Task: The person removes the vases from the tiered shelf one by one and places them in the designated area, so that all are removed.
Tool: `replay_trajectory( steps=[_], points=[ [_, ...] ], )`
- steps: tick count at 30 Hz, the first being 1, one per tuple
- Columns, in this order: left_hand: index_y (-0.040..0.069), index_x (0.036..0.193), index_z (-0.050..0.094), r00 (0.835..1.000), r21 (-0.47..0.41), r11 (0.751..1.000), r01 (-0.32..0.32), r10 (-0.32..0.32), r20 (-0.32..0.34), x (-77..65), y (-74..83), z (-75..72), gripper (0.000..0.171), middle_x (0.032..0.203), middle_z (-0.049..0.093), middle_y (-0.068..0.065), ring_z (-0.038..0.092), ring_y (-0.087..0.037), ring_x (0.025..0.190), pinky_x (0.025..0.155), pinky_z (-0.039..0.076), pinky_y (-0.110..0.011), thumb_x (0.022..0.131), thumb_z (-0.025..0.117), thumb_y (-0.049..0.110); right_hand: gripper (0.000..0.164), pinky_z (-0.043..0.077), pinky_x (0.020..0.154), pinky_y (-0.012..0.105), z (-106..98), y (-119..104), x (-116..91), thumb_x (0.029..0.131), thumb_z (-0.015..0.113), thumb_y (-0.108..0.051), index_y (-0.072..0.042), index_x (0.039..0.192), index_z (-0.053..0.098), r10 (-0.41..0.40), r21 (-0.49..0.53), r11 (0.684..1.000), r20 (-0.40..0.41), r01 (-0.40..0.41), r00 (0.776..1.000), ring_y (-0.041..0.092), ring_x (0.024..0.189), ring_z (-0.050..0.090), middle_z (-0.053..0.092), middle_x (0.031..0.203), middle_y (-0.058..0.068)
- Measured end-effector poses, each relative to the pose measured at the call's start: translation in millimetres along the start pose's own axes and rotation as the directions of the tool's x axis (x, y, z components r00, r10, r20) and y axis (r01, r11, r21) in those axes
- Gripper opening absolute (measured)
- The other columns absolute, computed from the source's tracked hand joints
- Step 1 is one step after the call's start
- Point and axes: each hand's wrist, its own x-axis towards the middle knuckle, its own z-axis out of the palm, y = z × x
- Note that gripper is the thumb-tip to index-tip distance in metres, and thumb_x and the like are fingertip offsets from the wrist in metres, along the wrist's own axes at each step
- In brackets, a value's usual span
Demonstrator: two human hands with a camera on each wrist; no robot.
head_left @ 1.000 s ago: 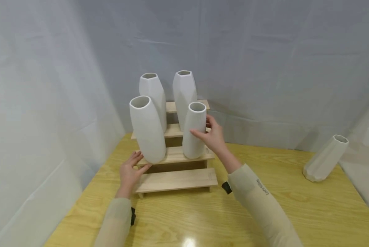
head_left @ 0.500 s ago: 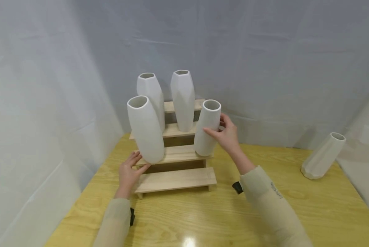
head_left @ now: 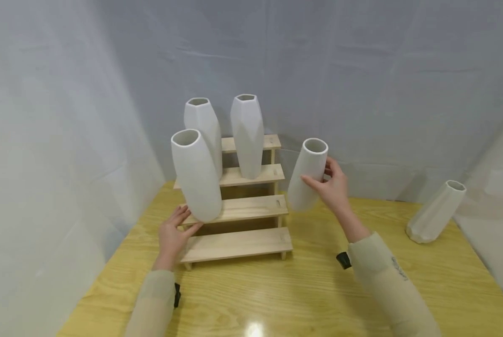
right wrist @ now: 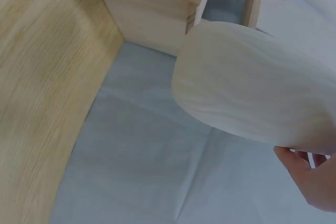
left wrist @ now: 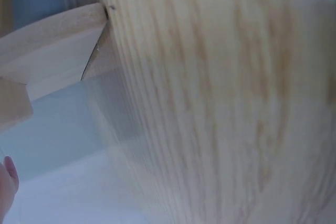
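Note:
My right hand (head_left: 333, 187) grips a smooth white vase (head_left: 308, 175), thumb on its near side and fingers around the right. The vase leans, raised off the table just right of the stepped wooden stand (head_left: 251, 208). In the right wrist view the rounded vase (right wrist: 247, 82) fills the middle, with part of the hand (right wrist: 312, 177) at its lower edge. My left hand (head_left: 173, 236) rests at the left end of a lower step, thumb and fingers spread around its corner beside another white vase (head_left: 197, 178). In the left wrist view, a fingertip (left wrist: 10, 174) shows at the left edge.
Two faceted white vases, one at the left (head_left: 202, 121) and one at the right (head_left: 247, 135), stand on a higher step. A ribbed white vase (head_left: 434, 215) stands far right on the wooden table (head_left: 251, 299). Pale cloth (head_left: 360, 93) hangs behind.
My right hand has lifted the smooth vase off the step and carried it right, past the stand's end. The left hand stays at the stand. The view has shifted slightly.

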Motion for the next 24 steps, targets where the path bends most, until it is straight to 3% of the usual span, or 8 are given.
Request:
replay_trajectory(
  steps=[7, 24],
  points=[
    [0.001, 0.105, 0.063, 1.0, -0.011, 1.0, -0.001, 0.001, -0.008, -0.5, -0.3, -0.1, 0.05, 0.117, 0.056, -0.011, 0.044, -0.026, 0.117, 0.097, 0.034, -0.045, 0.063, 0.08, 0.022, 0.061, 0.046, 0.081, 0.045, -18.6, 25.1, -0.3, 0.072, 0.074, -0.015, 0.001, 0.123, 0.044, 0.007, -0.044, 0.999, -0.039, -0.009, 0.999, 0.03, 0.098, 0.047, 0.049, 0.114, 0.018],
    [0.0, 0.104, 0.064, 0.999, 0.024, 0.999, -0.043, 0.044, -0.021, -2.3, -4.2, -0.5, 0.049, 0.115, 0.057, -0.012, 0.046, -0.029, 0.114, 0.094, 0.037, -0.046, 0.063, 0.08, 0.02, 0.062, 0.044, 0.085, 0.044, -60.7, 58.8, -6.8, 0.072, 0.073, -0.016, 0.004, 0.122, 0.041, 0.114, -0.143, 0.98, -0.173, -0.139, 0.978, 0.031, 0.103, 0.046, 0.048, 0.116, 0.02]
  ],
)
